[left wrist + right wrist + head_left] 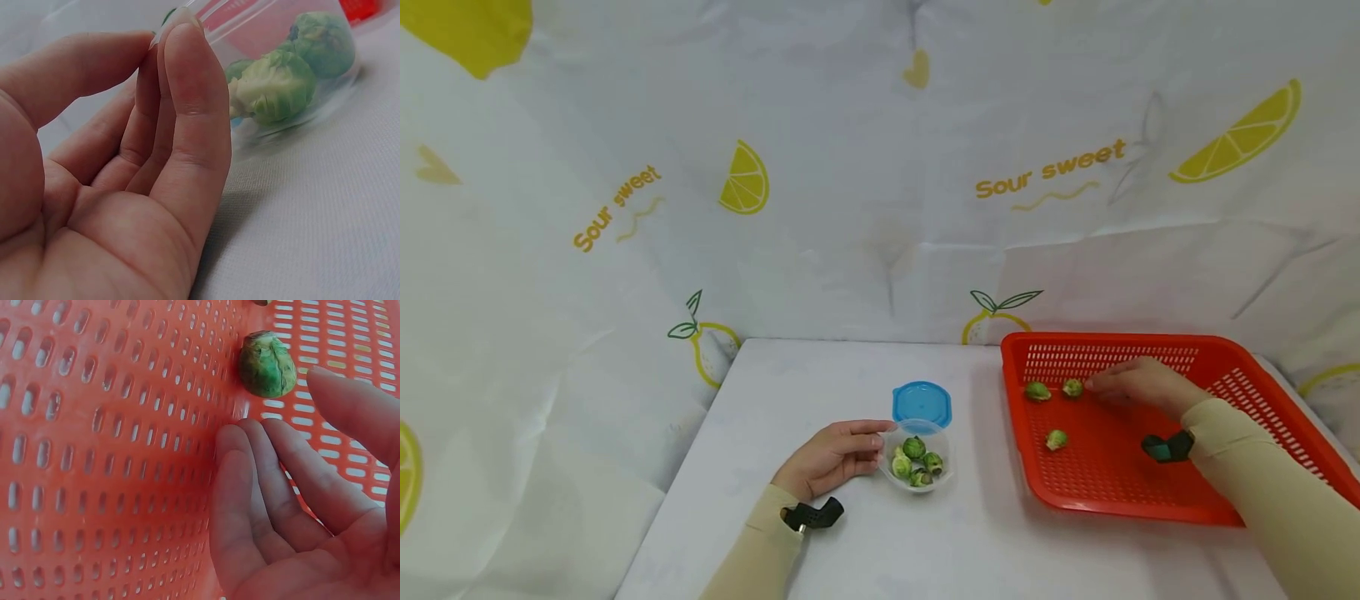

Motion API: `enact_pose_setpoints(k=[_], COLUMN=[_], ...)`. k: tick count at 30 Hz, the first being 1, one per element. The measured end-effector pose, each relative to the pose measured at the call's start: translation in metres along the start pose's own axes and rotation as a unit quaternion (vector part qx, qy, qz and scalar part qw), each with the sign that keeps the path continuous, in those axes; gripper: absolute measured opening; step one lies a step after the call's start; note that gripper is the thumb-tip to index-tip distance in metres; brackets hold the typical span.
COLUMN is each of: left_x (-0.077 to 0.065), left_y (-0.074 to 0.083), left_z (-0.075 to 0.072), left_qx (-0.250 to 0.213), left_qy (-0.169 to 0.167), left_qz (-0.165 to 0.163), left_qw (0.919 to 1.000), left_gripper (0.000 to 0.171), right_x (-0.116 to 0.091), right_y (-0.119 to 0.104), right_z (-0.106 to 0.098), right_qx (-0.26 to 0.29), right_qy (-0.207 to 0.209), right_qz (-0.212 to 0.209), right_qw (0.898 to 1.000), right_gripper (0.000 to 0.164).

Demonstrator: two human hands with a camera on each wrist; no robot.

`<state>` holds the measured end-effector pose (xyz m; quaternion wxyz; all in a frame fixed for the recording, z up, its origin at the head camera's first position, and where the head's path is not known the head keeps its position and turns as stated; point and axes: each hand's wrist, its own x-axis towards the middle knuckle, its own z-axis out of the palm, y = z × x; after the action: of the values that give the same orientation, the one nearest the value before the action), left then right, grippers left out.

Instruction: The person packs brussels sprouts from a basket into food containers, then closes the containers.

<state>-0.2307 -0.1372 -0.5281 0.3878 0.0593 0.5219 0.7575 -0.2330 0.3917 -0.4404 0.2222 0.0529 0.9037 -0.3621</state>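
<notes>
My left hand [835,458] pinches the rim of a small clear plastic container [944,477] between thumb and fingers. Inside the container lie several Brussels sprouts [913,448], green with pale cut stems; the left wrist view shows a pale one [275,87] through its wall. In the red basket [1120,510], my right hand [1138,385] reaches toward a sprout [267,364] near the far wall. A gap shows between its fingertips and that sprout in the right wrist view, with the thumb apart from the fingers. Two other sprouts lie in the basket, one at the left [1037,391] and one nearer [1056,439].
A blue plastic lid [922,402] lies on the white table [820,383] just behind the container. The basket has raised, slotted walls and stands on the right side of the table. Behind the table hangs a white cloth [850,167] with lemon prints.
</notes>
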Motion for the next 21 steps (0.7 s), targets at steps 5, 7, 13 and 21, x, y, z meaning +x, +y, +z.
enact_pose_setpoints(k=[5, 7, 13, 21], left_x=[-0.001, -0.001, -0.001, -0.001], left_y=[0.001, 0.000, 0.000, 0.001], left_z=[0.000, 0.000, 0.000, 0.000], left_qx=[-0.001, -0.002, -0.007, -0.002], left_qy=[-0.002, -0.004, -0.006, -0.014], left_qz=[0.002, 0.002, 0.002, 0.007], left_qw=[1.0000, 1.0000, 1.0000, 0.9999], left_gripper=[0.050, 0.050, 0.051, 0.052], right_x=[0.004, 0.005, 0.008, 0.012], right_y=[-0.004, -0.006, -0.011, -0.013], right_z=[0.001, 0.002, 0.007, 0.012], right_qx=[0.030, 0.041, 0.060, 0.096], right_qy=[-0.007, -0.008, -0.009, 0.012], right_qz=[0.024, 0.030, 0.029, 0.039], right_qw=[0.999, 0.999, 0.998, 0.995], right_gripper=[0.061, 0.060, 0.059, 0.063])
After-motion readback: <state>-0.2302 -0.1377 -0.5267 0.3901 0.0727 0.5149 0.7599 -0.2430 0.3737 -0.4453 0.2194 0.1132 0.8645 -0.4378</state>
